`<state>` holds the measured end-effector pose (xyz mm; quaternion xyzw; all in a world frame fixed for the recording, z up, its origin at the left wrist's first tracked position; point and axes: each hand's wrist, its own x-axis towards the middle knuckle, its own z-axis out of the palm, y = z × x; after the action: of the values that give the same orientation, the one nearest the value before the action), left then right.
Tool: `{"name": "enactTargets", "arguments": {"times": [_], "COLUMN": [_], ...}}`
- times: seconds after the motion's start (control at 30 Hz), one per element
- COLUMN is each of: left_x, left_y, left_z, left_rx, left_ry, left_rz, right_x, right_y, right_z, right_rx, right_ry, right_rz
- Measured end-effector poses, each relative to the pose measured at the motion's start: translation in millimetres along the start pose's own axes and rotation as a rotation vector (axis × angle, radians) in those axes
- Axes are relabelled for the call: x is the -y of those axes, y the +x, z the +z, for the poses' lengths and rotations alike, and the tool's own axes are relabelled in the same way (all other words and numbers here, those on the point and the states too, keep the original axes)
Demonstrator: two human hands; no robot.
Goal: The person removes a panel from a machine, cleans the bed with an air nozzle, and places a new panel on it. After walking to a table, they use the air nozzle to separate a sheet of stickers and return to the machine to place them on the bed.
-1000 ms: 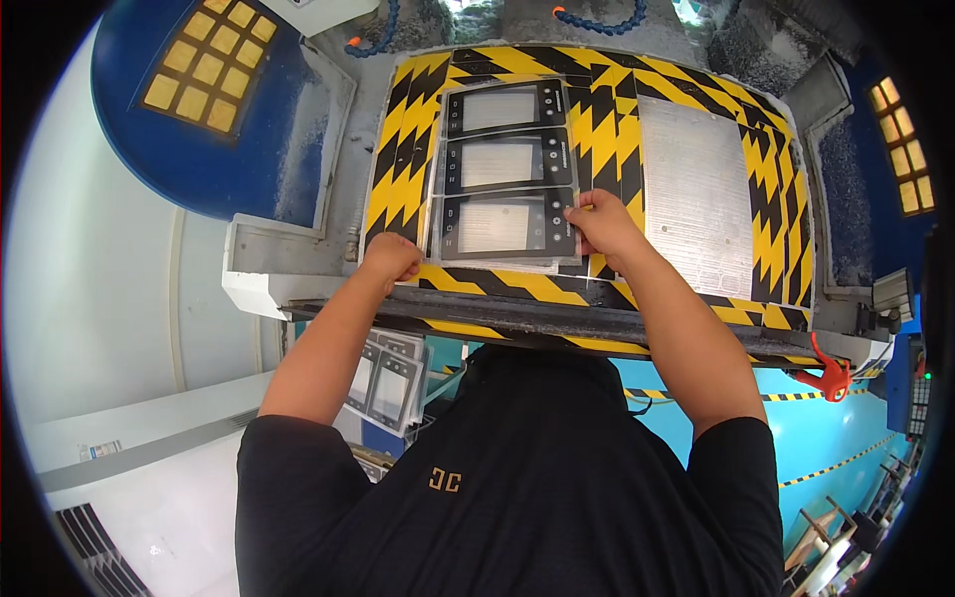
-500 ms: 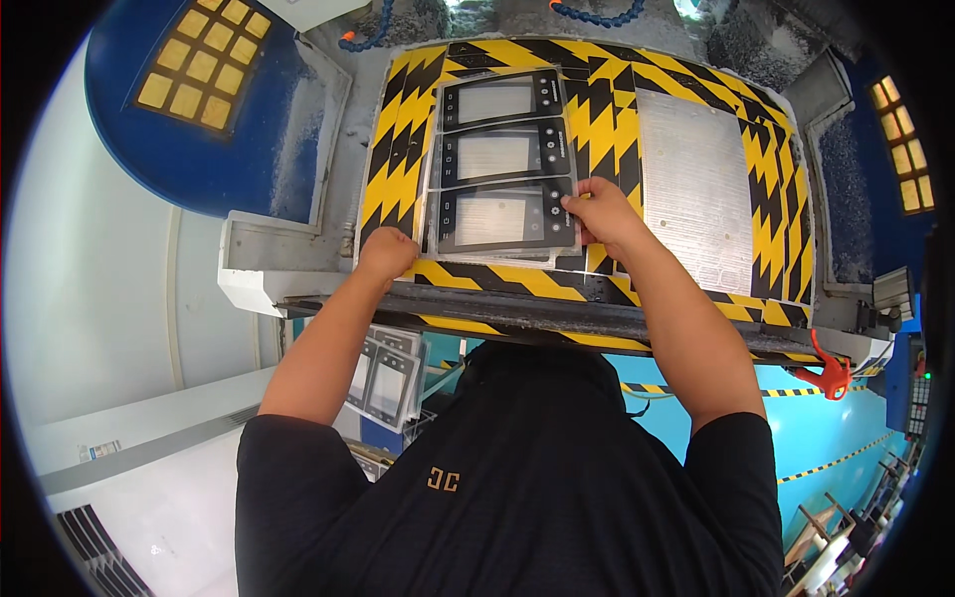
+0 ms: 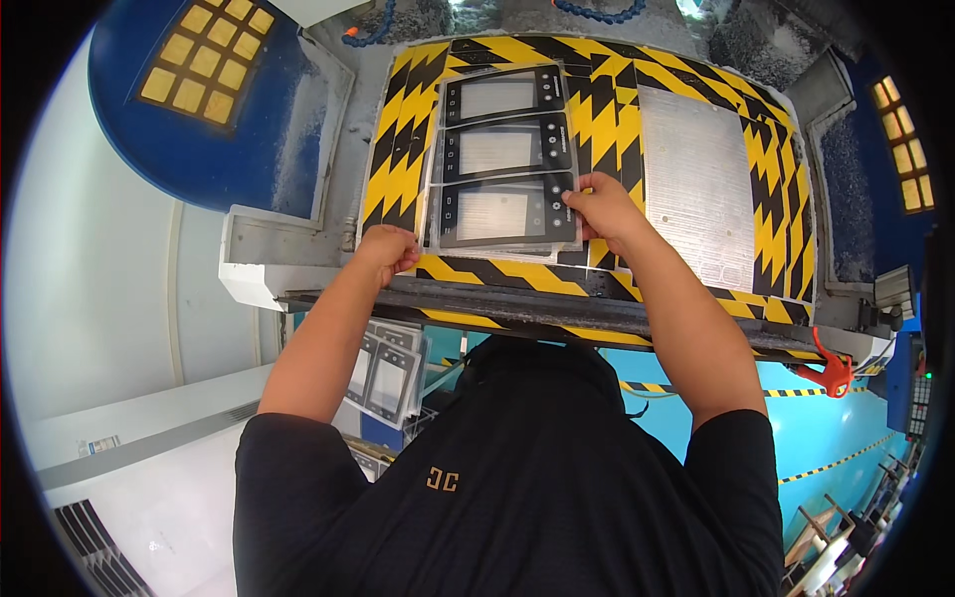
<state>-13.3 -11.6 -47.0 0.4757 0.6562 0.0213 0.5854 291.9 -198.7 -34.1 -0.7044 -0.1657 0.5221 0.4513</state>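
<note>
A clear sheet (image 3: 494, 253) printed with three black-bordered panels, one above another, lies on the striped machine bed. Each panel has a see-through window and small white symbols. On the nearest panel's (image 3: 554, 231) right edge, my right hand (image 3: 605, 211) is closed, thumb on top and fingers curled at the sheet's border. My left hand (image 3: 388, 249) is closed beside the sheet's near left corner, its fingertips pinched together. Whether a film edge lies between those fingertips is too small to tell.
A ribbed bare metal plate (image 3: 699, 189) is set in the bed to the right. Blue coolant hoses (image 3: 602, 14) hang at the back. A red air gun (image 3: 828, 372) hangs at the front right. More printed panels (image 3: 388, 376) stand below my left forearm.
The fingers of my left hand have turned toward the sheet's corner and moved slightly. The panel sheet has shifted a little, while my right hand keeps its hold.
</note>
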Motion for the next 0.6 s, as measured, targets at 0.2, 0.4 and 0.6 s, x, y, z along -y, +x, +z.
{"name": "enactTargets", "arguments": {"times": [0.2,0.4,0.6], "left_x": [5.7,5.6,1.5], "left_y": [2.6,9.6,5.3], "left_z": [2.0,2.8,-0.1], "left_rx": [-0.010,-0.018,-0.069], "left_ry": [0.251,0.440,0.600], "left_rz": [0.091,0.186,0.292], "right_x": [2.9,2.8,-2.3], "right_y": [-2.6,-0.7,-0.1], "right_z": [-2.1,0.2,7.0], "right_rx": [-0.001,0.014,0.070], "right_ry": [0.009,0.005,0.052], "right_rz": [-0.022,-0.006,0.042]}}
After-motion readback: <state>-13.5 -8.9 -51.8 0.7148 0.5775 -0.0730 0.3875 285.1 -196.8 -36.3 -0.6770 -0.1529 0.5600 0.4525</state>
